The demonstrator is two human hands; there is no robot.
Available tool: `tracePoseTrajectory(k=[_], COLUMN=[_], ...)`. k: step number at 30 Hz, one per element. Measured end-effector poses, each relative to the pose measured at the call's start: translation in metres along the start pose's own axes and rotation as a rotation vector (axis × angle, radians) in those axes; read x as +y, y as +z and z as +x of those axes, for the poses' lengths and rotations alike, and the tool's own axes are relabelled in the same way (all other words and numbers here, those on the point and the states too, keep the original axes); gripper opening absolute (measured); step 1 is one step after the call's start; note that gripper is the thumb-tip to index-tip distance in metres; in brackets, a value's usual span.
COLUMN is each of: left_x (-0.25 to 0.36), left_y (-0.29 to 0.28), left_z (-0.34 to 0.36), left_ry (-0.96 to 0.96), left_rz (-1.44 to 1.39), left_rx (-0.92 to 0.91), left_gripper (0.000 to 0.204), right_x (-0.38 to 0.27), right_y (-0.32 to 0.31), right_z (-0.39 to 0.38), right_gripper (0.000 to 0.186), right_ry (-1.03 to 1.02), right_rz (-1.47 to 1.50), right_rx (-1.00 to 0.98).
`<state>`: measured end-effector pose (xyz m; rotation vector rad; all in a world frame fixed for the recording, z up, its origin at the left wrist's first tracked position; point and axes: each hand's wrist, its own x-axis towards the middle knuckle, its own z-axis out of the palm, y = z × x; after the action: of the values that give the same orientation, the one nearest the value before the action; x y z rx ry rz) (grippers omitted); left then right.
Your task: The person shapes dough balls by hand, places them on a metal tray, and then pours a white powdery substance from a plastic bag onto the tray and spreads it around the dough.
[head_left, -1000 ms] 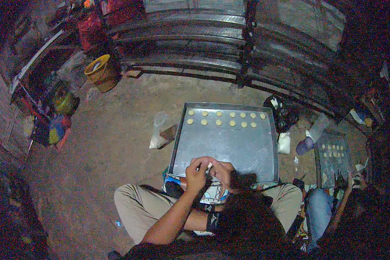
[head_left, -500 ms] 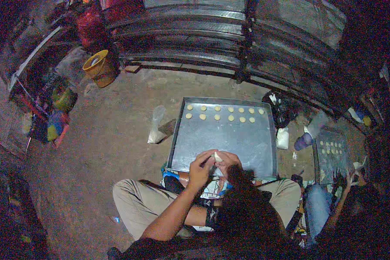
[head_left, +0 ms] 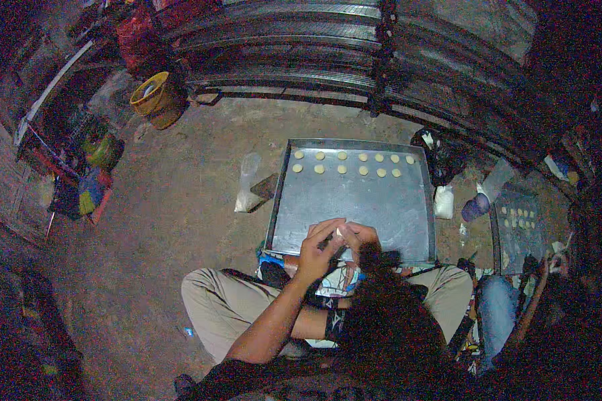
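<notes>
In the head view my left hand (head_left: 319, 249) and my right hand (head_left: 360, 243) meet above the near part of a large metal baking tray (head_left: 299, 209). Their fingers are closed around a small pale piece of dough (head_left: 340, 232), which they partly hide; the right wrist lies in shadow. Along the tray's far side lie two rows of several flat round dough pieces (head_left: 342, 156). The tray is just beyond my crossed legs (head_left: 215, 304).
Clear bag with pale contents (head_left: 246, 200) left of the tray; white packet (head_left: 443, 202), black bag (head_left: 435, 160), purple object (head_left: 475, 207) right. A co-worker's hand (head_left: 556, 264) is beside a second tray (head_left: 520, 237). Yellow bucket (head_left: 155, 110), metal racks (head_left: 281, 43) behind; clutter (head_left: 90, 194) at left.
My fingers have shifted around the dough, covering more of it than half a second ago. The whole view has shifted slightly, with the tray appearing higher in the picture.
</notes>
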<state>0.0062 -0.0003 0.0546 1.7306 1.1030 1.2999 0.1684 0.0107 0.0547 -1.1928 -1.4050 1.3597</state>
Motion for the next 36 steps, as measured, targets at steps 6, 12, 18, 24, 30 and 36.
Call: tracePoseTrajectory(k=[6,12,18,24,30,36], left_x=[0.001,0.011,0.011,0.015,-0.020,-0.024], left_y=[0.005,-0.008,0.005,0.008,-0.003,0.003], left_z=[-0.003,0.000,-0.007,-0.009,0.000,-0.004], left_ry=[-0.200,-0.651,-0.243,-0.252,-0.602,-0.654], left_rz=[-0.175,-0.568,-0.219,-0.400,-1.148,-1.148], left_rx=[0.129,0.174,0.089,-0.011,0.127,0.053], left_gripper=[0.020,0.018,0.028,0.063,0.070,0.070], right_x=[0.006,0.006,0.013,0.005,0.010,0.008], right_y=[0.009,0.017,0.020,0.006,-0.005,-0.008], right_z=[-0.001,-0.001,-0.004,0.003,0.001,-0.002], right_gripper=[0.035,0.030,0.026,0.026,0.033,0.053], right_ry=[0.078,-0.023,-0.004,0.170,-0.014,0.296], right_rz=[0.109,0.040,0.102,0.248,0.656,0.988], right_rx=[-0.011,-0.202,-0.022,0.031,-0.212,0.077])
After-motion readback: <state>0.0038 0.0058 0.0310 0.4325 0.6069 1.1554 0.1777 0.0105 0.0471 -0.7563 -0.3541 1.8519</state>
